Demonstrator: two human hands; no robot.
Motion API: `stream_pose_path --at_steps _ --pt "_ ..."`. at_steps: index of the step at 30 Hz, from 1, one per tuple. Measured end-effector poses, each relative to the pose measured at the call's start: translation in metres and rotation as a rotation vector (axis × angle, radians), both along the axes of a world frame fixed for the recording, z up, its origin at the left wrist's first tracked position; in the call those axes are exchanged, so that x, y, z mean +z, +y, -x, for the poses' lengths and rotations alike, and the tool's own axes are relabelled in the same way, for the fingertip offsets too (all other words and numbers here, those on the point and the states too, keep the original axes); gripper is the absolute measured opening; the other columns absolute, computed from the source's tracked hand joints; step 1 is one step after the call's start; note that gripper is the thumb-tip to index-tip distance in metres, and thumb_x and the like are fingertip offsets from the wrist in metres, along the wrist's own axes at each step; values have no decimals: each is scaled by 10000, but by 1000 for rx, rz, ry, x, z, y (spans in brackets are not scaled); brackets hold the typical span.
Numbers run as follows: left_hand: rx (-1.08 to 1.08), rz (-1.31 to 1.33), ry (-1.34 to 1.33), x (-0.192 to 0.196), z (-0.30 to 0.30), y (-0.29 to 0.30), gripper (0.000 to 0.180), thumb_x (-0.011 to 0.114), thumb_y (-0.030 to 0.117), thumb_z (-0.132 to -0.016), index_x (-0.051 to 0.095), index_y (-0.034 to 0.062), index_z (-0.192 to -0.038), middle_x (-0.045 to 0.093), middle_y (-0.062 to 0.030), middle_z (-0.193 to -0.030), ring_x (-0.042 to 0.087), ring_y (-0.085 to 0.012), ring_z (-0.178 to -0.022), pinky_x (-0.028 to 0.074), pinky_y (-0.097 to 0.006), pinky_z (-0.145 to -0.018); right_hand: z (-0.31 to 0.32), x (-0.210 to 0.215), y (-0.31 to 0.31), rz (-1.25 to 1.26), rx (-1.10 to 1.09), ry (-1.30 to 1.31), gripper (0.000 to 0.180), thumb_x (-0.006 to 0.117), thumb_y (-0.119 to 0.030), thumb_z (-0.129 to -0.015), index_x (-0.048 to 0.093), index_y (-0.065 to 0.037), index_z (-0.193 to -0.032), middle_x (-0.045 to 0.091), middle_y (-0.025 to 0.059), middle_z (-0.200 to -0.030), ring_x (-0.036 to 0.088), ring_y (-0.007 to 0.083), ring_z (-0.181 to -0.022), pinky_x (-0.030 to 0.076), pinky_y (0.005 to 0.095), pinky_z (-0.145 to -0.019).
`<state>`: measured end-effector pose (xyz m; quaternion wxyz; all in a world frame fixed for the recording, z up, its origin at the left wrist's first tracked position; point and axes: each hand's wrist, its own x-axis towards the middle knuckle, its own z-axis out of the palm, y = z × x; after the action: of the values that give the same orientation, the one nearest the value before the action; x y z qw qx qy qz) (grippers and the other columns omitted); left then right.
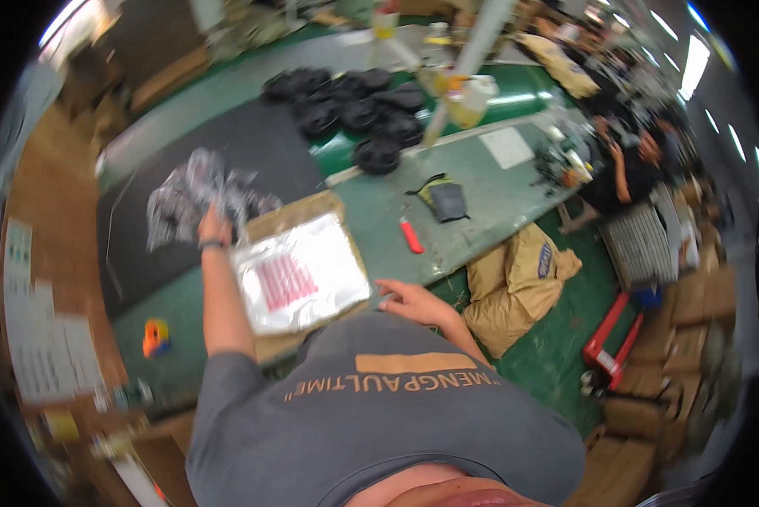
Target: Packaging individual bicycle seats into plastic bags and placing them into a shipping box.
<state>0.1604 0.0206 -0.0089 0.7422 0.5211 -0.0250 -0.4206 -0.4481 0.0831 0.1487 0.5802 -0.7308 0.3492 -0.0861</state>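
Note:
On the left of the table, my left hand [214,228] reaches into a pile of clear plastic bags [195,190] with dark things inside. Its fingers close on the plastic, though film and blur partly hide them. Just in front of me lies an open cardboard box [335,208]. Inside it is a shiny, silvery-white plastic package [329,270] with red print. Beside the box's right edge hangs my right hand [406,302], fingers apart and holding nothing.
Several round black items [358,114] are heaped at the back. A red-handled tool [410,237] and a dark pouch [447,199] lie right of the box. An orange tape dispenser [155,336] sits at left. Brown sacks [514,283] stand on the floor; another person [628,165] works far right.

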Motion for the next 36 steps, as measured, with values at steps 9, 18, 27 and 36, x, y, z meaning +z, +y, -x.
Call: stream_pose_path --at_steps 9,18,27,36 --pt "126 -680 -906 -54 -3 73 433 577 213 -1035 611 -132 -1294 670 -343 -1301 654 -450 -1192 495 -452 -1037 9 -17 -9 198 99 266 682 675 -409 -1009 472 -40 -1546 672 252 -1346 701 421 -1115 546 467 -971" --pt "99 -611 -1331 -19 88 116 512 514 68 -981 490 -99 -1464 617 -354 -1355 623 -484 -1220 481 -471 -1048 -19 -14 -17 268 220 377 706 699 -391 -977 479 -20 -1536 663 273 -1349 616 442 -1272 493 502 -1070" --pt "-104 -461 -1692 57 170 72 703 807 202 -878 520 -20 -1480 576 -246 -1472 512 -420 -1388 392 -507 -1173 -39 -16 -17 264 282 394 707 735 -363 -955 486 -33 -1529 675 268 -1324 622 444 -1261 506 507 -1042" --pt "-1213 -822 -1594 67 190 -63 1052 376 877 -925 614 -12 -1435 662 -332 -1344 601 -463 -1331 418 -478 -1168 -11 -21 -8 266 164 373 700 748 -335 -922 518 -16 -1501 693 274 -1289 647 436 -1227 529 511 -1014"
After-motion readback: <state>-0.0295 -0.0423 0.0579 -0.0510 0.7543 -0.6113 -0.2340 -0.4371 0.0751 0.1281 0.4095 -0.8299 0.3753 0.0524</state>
